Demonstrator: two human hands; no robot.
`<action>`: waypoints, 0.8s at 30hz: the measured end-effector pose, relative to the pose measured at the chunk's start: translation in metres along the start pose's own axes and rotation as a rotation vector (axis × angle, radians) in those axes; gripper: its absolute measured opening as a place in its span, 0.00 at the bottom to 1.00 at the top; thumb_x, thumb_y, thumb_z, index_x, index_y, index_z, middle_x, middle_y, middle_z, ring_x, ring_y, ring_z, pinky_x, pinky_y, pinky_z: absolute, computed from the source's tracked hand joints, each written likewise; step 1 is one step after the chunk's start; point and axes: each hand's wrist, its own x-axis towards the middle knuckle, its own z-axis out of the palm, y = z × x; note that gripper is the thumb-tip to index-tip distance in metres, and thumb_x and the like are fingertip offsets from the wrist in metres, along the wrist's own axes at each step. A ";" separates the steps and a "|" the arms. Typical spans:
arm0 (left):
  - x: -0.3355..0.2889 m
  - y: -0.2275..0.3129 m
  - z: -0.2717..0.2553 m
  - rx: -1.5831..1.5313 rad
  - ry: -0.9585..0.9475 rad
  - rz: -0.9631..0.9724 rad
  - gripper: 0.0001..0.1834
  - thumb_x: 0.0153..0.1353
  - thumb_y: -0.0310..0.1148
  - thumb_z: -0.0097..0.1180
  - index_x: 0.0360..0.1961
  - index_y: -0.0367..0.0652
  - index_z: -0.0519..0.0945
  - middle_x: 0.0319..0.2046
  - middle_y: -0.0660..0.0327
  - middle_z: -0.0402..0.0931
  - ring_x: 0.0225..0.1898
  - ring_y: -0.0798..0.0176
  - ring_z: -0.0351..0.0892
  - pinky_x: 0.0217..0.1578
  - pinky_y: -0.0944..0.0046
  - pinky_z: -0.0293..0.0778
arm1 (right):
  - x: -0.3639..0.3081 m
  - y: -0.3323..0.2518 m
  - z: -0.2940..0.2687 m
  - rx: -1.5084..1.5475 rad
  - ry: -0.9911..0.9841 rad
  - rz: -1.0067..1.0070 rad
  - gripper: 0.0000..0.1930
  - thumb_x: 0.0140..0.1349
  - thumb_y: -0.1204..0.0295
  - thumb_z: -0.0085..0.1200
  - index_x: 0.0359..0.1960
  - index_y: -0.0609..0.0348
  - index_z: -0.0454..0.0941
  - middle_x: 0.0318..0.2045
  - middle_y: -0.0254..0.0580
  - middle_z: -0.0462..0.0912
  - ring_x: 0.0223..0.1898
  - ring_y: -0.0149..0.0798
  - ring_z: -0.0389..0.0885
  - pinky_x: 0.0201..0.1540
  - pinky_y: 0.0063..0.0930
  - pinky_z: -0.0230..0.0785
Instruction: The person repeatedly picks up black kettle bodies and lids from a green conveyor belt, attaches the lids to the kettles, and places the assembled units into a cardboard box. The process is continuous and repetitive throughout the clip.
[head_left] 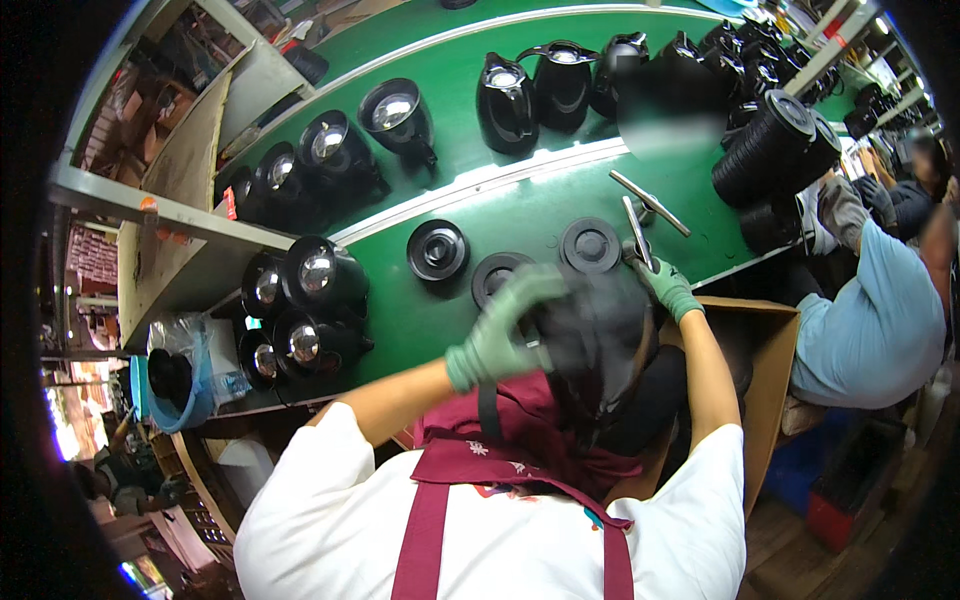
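Note:
A black jug-like vessel (600, 330), smeared by motion, is tilted in front of my apron. My left hand (505, 325), in a green glove, is at its left side; its fingers are blurred, and I cannot tell whether they grip it. To the right of the vessel, my gloved right hand (668, 287) is closed around the lower end of a silver T-handled metal tool (634, 222). A second silver T-handled tool (662, 208) lies just beyond it on the green bench (520, 200). Round black lids (590, 245) lie beyond my hands, one partly behind my left glove.
Black jugs (508, 105) stand along the raised back strip. Several more (315, 275) cluster at the left edge. Stacked black round parts (765, 145) lean at the right. An open cardboard box (770, 375) sits beside my right arm. A person in blue (870, 320) works at the right.

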 end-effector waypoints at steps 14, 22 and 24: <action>0.093 -0.170 -0.105 -1.326 0.524 -0.983 0.39 0.58 0.67 0.51 0.63 0.54 0.70 0.62 0.58 0.68 0.61 0.51 0.67 0.60 0.43 0.67 | 0.061 -0.225 0.029 1.129 -0.046 -0.275 0.21 0.49 0.78 0.69 0.46 0.64 0.77 0.36 0.35 0.83 0.31 0.28 0.82 0.29 0.19 0.73; 0.096 -0.225 -0.105 0.019 0.926 -0.534 0.32 0.58 0.44 0.65 0.60 0.42 0.70 0.53 0.58 0.66 0.48 0.60 0.75 0.52 0.54 0.74 | 0.142 -0.303 0.074 0.719 0.329 -0.298 0.19 0.48 0.65 0.70 0.40 0.62 0.80 0.34 0.50 0.84 0.36 0.47 0.81 0.42 0.39 0.72; 0.106 -0.185 -0.126 0.259 0.836 -0.226 0.36 0.53 0.31 0.67 0.63 0.41 0.66 0.56 0.52 0.62 0.47 0.62 0.75 0.43 0.63 0.78 | 0.157 -0.311 0.073 0.468 0.469 -0.353 0.22 0.46 0.63 0.71 0.40 0.62 0.80 0.36 0.54 0.81 0.40 0.53 0.81 0.45 0.42 0.71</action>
